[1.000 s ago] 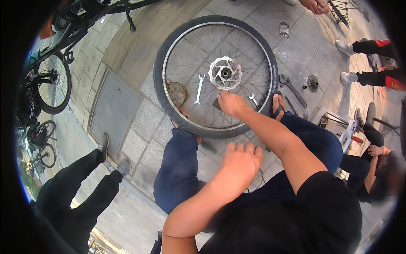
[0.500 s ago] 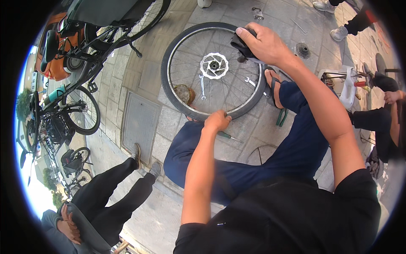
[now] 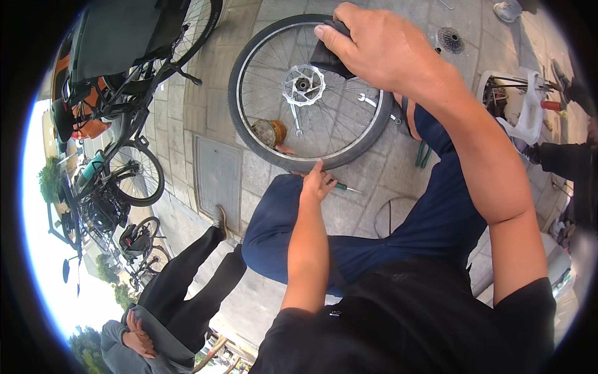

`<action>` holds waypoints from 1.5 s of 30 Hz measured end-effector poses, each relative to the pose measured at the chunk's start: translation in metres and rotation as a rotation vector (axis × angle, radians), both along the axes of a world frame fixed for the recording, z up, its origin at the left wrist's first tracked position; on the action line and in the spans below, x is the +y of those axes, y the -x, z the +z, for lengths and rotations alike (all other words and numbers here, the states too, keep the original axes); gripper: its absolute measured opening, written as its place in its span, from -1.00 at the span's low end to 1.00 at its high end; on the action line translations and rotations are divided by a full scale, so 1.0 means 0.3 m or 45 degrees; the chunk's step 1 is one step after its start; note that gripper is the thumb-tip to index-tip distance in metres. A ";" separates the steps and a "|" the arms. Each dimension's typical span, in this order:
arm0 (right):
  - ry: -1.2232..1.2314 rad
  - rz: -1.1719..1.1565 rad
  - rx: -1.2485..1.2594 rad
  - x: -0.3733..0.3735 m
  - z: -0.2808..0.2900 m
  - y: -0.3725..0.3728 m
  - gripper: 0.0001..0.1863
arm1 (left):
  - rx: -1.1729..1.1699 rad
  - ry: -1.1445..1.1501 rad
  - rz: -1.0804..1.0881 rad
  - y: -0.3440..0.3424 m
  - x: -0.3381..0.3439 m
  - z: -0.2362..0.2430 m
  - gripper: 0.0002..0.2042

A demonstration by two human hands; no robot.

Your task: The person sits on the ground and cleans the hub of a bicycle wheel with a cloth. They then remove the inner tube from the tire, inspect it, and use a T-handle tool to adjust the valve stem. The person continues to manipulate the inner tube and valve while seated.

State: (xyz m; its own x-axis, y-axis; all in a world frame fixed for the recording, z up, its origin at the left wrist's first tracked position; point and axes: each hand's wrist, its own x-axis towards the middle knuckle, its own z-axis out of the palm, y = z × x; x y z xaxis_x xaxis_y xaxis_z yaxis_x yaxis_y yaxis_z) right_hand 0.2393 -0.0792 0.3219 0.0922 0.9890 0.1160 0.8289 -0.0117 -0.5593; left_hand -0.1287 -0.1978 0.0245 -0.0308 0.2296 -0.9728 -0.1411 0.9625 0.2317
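A bicycle wheel (image 3: pixel 238 93) lies flat before me, a silver disc rotor (image 3: pixel 305 85) at its hub. At its upper right, my right hand (image 3: pixel 377 50) grips a dark cloth (image 3: pixel 327 62) against the rim area. My left hand (image 3: pixel 317 182) is at the near side of the tyre, fingers spread, index fingertip at the tyre. Silver wrenches (image 3: pixel 297 128) and a yellowish round tin (image 3: pixel 268 133) show within the wheel's outline. A green-handled screwdriver (image 3: pixel 338 186) lies by my left hand; green-handled pliers (image 3: pixel 422 156) lie beside my foot.
Parked bicycles (image 3: pixel 131 171) crowd the left. A person in dark trousers (image 3: pixel 180 277) stands at lower left. A sprocket cassette (image 3: pixel 450 40), a white bicycle part (image 3: pixel 526 115) and another person's dark-clothed legs (image 3: pixel 567 156) are at the right. A metal cover plate (image 3: pixel 218 174) lies in the paving.
My right hand went up with the cloth to the wheel's upper right. My left hand moved forward to the tyre's near side; its fingers have since spread. The view has shifted.
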 end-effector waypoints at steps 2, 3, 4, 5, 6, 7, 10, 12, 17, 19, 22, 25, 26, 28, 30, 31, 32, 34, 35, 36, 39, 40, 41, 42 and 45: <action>0.100 -0.055 0.054 -0.027 -0.001 -0.015 -0.50 | 0.006 -0.008 0.142 -0.002 -0.007 -0.040 -0.05; 0.153 -0.109 0.108 -0.040 -0.004 -0.023 -0.49 | -0.013 -0.006 0.167 -0.003 -0.007 -0.059 -0.06; 0.148 -0.092 0.066 -0.049 -0.010 -0.032 -0.50 | -0.019 -0.003 0.200 0.000 -0.012 -0.072 -0.07; 0.144 -0.072 0.025 -0.058 -0.017 -0.038 -0.51 | -0.016 0.001 0.242 0.003 -0.016 -0.083 -0.08; 0.170 -0.060 -0.012 -0.065 -0.023 -0.043 -0.52 | -0.049 -0.032 0.281 0.007 -0.020 -0.091 -0.09; 0.160 -0.037 -0.031 -0.070 -0.029 -0.047 -0.54 | -0.075 -0.067 0.328 0.011 -0.023 -0.098 -0.10; 0.201 -0.004 -0.074 -0.070 -0.043 -0.054 -0.60 | -0.072 -0.120 0.486 0.017 -0.014 -0.121 -0.13; 0.230 -0.004 -0.094 -0.072 -0.050 -0.055 -0.60 | -0.050 -0.133 0.569 0.016 -0.001 -0.139 -0.15; 0.232 -0.026 -0.132 -0.059 -0.062 -0.064 -0.63 | -0.037 -0.229 0.649 0.002 0.037 -0.130 -0.26; 0.246 -0.023 -0.115 -0.052 -0.055 -0.067 -0.63 | -0.004 -0.301 0.693 -0.001 0.057 -0.068 -0.37; 0.214 -0.024 -0.079 -0.035 -0.032 -0.064 -0.60 | -0.176 -0.599 0.815 -0.033 0.086 0.062 -0.56; 0.153 -0.030 -0.054 -0.038 -0.011 -0.054 -0.55 | -0.275 -0.784 0.875 -0.064 0.150 0.204 -0.64; 0.148 -0.031 -0.045 -0.041 -0.008 -0.055 -0.55 | -0.240 -0.784 0.797 -0.074 0.169 0.249 -0.65; 0.157 -0.058 -0.014 -0.045 -0.008 -0.069 -0.53 | -0.153 -0.802 0.655 -0.099 0.213 0.331 -0.68; 0.190 -0.102 0.030 -0.040 -0.014 -0.088 -0.52 | -0.126 -0.912 0.677 -0.131 0.266 0.408 -0.72; 0.173 -0.115 0.042 -0.037 -0.018 -0.097 -0.51 | -0.129 -0.972 0.671 -0.147 0.297 0.450 -0.73; 0.157 -0.133 0.050 -0.032 -0.022 -0.106 -0.51 | -0.092 -1.000 0.683 -0.167 0.330 0.493 -0.74; 0.158 -0.152 0.040 -0.043 -0.028 -0.116 -0.52 | -0.131 -1.191 0.602 -0.201 0.378 0.588 -0.79; 0.173 -0.159 0.024 -0.044 -0.025 -0.122 -0.53 | -0.044 -1.256 0.555 -0.214 0.398 0.639 -0.78; 0.219 -0.178 0.003 -0.045 -0.021 -0.128 -0.54 | 0.013 -1.355 0.484 -0.228 0.415 0.688 -0.77; 0.242 -0.153 0.022 -0.055 -0.005 -0.148 -0.55 | 0.208 -1.479 0.295 -0.227 0.363 0.826 -0.61; 0.219 -0.145 0.049 -0.056 -0.001 -0.159 -0.55 | 0.248 -1.504 0.234 -0.220 0.315 0.863 -0.55; 0.214 -0.148 0.078 -0.055 -0.002 -0.169 -0.55 | 0.261 -1.501 0.196 -0.210 0.270 0.897 -0.52; 0.209 -0.146 0.118 -0.057 -0.007 -0.178 -0.55 | 0.271 -1.525 0.163 -0.202 0.217 0.925 -0.48; 0.298 -0.191 0.154 -0.035 -0.039 -0.205 -0.54 | 0.368 -1.538 0.056 -0.166 0.091 1.018 -0.45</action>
State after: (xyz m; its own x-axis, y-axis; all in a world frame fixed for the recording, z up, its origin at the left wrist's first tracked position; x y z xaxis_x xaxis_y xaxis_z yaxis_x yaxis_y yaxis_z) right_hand 0.3009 -0.0896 0.3102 0.2384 0.9618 -0.1344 0.7357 -0.2692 -0.6215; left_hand -0.0788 -0.1705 0.3300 -0.2390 0.9663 -0.0954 0.0356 0.1069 0.9936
